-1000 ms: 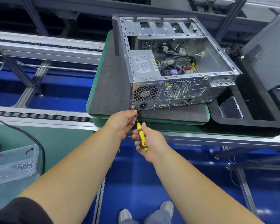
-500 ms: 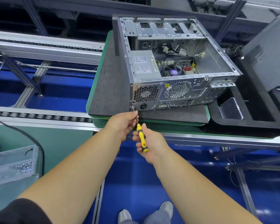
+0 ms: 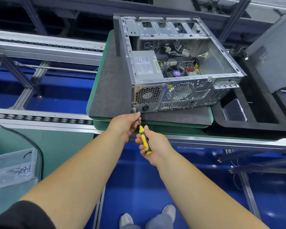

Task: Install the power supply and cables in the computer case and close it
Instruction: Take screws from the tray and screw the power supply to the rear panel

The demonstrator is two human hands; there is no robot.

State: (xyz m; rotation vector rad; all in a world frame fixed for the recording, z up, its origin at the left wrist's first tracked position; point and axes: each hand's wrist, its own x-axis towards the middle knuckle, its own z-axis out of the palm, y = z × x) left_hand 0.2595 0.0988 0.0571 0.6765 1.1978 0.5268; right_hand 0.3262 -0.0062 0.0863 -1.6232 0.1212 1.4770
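An open metal computer case (image 3: 196, 90) lies on its side on a dark mat (image 3: 111, 90), its rear panel toward me. The grey power supply (image 3: 144, 65) sits inside at the left rear corner, with cables (image 3: 178, 57) running behind it. My right hand (image 3: 153, 144) grips a yellow and black screwdriver (image 3: 144, 140). The tip points at a screw (image 3: 134, 110) at the lower left corner of the rear panel. My left hand (image 3: 125, 125) pinches the screwdriver's shaft near that screw.
The grey side panel (image 3: 274, 53) leans at the far right above a black foam tray (image 3: 267, 116) holding a clear plastic box (image 3: 234, 113). A clear box of screws (image 3: 13, 167) sits at the lower left. Conveyor rails (image 3: 40, 47) run to the left.
Both hands stay at the lower left corner of the rear panel. The screwdriver handle has shifted only slightly in my right hand.
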